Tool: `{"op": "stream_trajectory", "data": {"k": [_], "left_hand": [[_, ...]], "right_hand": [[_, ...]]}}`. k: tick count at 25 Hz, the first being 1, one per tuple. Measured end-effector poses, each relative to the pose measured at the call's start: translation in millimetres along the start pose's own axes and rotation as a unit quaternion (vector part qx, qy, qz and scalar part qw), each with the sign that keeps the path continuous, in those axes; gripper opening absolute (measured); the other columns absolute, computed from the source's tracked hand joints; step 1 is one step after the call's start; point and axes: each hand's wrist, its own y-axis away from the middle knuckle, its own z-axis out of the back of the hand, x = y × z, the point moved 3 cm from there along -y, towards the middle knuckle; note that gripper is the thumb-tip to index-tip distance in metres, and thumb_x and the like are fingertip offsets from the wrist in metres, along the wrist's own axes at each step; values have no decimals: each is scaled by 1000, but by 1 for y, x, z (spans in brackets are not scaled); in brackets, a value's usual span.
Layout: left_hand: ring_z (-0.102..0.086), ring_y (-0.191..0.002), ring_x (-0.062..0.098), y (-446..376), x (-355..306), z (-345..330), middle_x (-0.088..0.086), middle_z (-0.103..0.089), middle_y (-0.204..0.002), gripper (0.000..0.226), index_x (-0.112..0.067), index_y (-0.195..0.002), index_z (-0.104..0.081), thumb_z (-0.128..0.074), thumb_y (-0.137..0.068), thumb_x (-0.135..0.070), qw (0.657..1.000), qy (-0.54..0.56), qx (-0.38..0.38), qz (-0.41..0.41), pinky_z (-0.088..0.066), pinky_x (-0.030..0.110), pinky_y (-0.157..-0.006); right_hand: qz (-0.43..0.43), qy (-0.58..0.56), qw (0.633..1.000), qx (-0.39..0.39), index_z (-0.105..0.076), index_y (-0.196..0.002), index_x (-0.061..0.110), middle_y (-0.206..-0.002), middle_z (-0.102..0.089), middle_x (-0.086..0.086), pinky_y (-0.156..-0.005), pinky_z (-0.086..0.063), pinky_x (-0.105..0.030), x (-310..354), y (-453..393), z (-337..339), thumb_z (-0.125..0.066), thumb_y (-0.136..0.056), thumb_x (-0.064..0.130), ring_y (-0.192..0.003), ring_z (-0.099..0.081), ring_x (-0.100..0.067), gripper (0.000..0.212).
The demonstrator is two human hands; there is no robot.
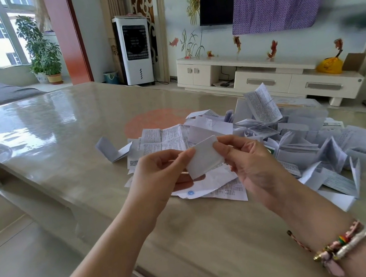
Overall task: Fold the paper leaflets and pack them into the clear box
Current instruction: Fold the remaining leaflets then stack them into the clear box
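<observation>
Head view: left hand (159,175) and right hand (250,159) each pinch the folded leaflet (204,159) above the bench (56,134) pile (297,141); creases should be pressed flat before packing.

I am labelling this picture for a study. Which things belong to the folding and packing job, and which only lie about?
Belongs to the job:
- folded leaflet, pinched between left hand and right hand
- leaflet pile on the table
- clear box, behind the pile

Only lying about:
- air cooler
- yellow bag
- potted plant
</observation>
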Motion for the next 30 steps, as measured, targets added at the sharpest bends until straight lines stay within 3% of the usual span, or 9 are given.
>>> {"op": "stream_trajectory", "data": {"k": [5,10,15,17,19,22,25,27,30], "left_hand": [[-72,-62,27,-1,-1,4,17,-70,-67,14,-1,-79,-71,-64,-88,-10,999,-24,-12,-20,-58,27,-56],[-73,-69,26,4,1,6,13,-70,-67,14,-1,-80,-67,-68,-86,-14,997,12,55,55,-56,21,-55],[-67,-49,14,-9,-10,40,12,-66,-54,8,1,-78,-65,-69,-84,-2,996,2,-87,-1,-52,16,-47],[-67,-48,11,-17,-10,64,7,-65,-51,9,0,-78,-66,-66,-86,-3,985,19,-169,-22,-50,14,-47],[-70,-56,13,-25,-5,86,8,-68,-59,9,1,-83,-66,-64,-89,-5,974,44,-220,-14,-52,15,-52],[-72,-62,15,-35,8,103,16,-69,-76,7,3,-91,-61,-60,-91,-3,965,84,-248,18,-55,18,-56],[-73,-71,18,-46,22,106,19,-71,-82,5,0,-94,-60,-60,-89,-1,961,92,-258,47,-59,25,-67],[-73,-78,23,-55,30,108,17,-73,-81,2,-4,-89,-63,-63,-86,-4,958,77,-270,61,-58,35,-80],[-73,-78,24,-62,33,111,13,-74,-78,8,-10,-78,-64,-64,-85,-5,957,57,-280,60,-57,42,-85]], "right_hand": [[-16,34,999,3,-74,-91,15,-76,-65,2,-63,-42,-15,0,3,-1,-70,-81,28,-68,-56,-5,17],[10,16,998,-58,-71,-75,15,-76,-63,-4,-78,-47,-31,3,2,-2,-69,-84,15,-79,-57,-18,10],[60,132,989,-14,-71,-94,17,-79,-73,8,-68,-45,-6,4,0,-25,-63,-91,21,-76,-65,3,9],[109,290,951,16,-70,-100,21,-88,-73,10,-74,-44,-8,3,-7,-34,-62,-92,25,-86,-65,4,12],[149,446,882,23,-69,-103,24,-94,-69,11,-83,-46,-18,-1,-16,-43,-59,-93,21,-93,-61,-3,15],[246,581,776,14,-65,-111,21,-103,-65,4,-88,-43,-34,-2,-31,-61,-58,-90,14,-101,-54,-17,23],[271,689,671,35,-60,-114,18,-110,-62,1,-85,-39,-32,-9,-49,-77,-55,-87,10,-104,-52,-22,28],[265,711,651,30,-63,-103,18,-98,-66,0,-77,-36,-31,-10,-57,-83,-50,-89,9,-94,-55,-22,21],[267,682,681,10,-67,-94,18,-85,-69,-1,-67,-42,-30,-5,-58,-81,-45,-93,12,-78,-59,-23,23]]}}
